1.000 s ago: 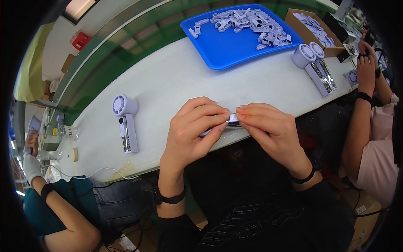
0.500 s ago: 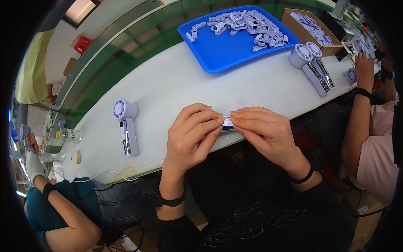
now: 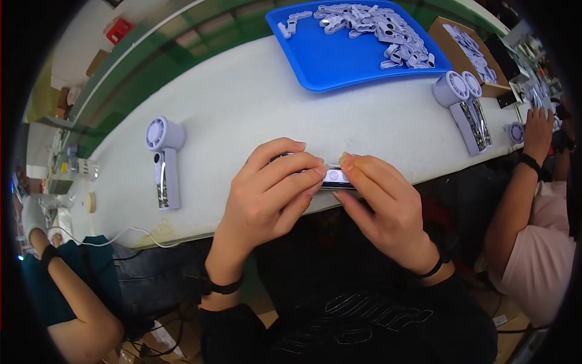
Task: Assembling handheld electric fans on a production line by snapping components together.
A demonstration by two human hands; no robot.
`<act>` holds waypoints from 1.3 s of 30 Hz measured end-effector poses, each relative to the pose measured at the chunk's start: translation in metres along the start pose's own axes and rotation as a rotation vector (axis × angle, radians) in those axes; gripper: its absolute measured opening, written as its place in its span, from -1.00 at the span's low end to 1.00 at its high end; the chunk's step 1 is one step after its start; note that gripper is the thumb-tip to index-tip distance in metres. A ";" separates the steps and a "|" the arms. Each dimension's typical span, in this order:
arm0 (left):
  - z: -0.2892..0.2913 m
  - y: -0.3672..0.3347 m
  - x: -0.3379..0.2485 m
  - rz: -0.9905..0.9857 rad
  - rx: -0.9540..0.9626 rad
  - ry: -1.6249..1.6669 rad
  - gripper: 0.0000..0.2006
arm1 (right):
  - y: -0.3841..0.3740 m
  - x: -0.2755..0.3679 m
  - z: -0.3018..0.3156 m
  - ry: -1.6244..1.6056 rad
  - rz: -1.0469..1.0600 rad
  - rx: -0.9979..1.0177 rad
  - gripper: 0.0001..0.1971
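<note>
The narrow lilac device [image 3: 335,176] lies crosswise between the person's two hands, just above the near edge of the bench, with its pale button panel turned up, probably so that this side stays in plain sight. The left-hand grip [image 3: 267,191] is closed around its left part, fingertips above and thumb below, which likely steadies it; the fingers hide most of that end, so its full shape cannot be told. The right-hand grip [image 3: 391,209] stands partly open: a fingertip touches near the panel's right end while the thumb lies by the lower edge, and whether that thumb presses cannot be told. The round button thus sits in the short gap between both grips, uncovered

Left of the hands, a lilac fan [image 3: 171,167] lies on the bench [image 3: 242,103], its handle showing exposed electronics, well apart from the grip and perhaps set there to keep the middle free. To the right, a pair of fans [image 3: 468,124] lies side by side, handles likewise open. Beyond, a blue tray [image 3: 330,67] holds loose lilac parts [image 3: 394,33], seemingly heaped at its far side within reach; just beside it is a cardboard box [image 3: 498,90] of similar pieces
</note>
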State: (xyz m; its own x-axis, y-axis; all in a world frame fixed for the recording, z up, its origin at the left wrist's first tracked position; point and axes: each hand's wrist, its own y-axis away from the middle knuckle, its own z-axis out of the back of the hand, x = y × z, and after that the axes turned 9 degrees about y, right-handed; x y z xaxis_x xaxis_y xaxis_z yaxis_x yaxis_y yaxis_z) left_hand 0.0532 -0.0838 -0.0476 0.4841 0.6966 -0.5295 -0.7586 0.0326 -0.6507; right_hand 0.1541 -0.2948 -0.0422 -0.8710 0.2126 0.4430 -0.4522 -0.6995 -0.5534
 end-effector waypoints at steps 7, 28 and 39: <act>0.004 0.005 0.004 -0.002 0.015 -0.023 -0.69 | -0.001 0.014 -0.006 0.300 0.080 0.041 -0.58; -0.022 0.019 -0.003 0.062 -0.165 -0.248 -0.62 | -0.017 0.050 -0.019 0.875 0.086 0.270 -0.47; -0.010 0.024 -0.005 0.373 -0.337 0.257 -0.07 | -0.030 0.028 0.011 0.323 -0.055 0.316 -0.47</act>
State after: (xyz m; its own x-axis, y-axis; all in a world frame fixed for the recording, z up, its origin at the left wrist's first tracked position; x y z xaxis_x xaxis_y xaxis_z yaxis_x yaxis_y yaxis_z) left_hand 0.0366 -0.0938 -0.0658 0.3327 0.4185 -0.8451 -0.7378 -0.4426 -0.5097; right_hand 0.1457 -0.2755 -0.0050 -0.8854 0.4217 0.1954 -0.4619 -0.8447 -0.2704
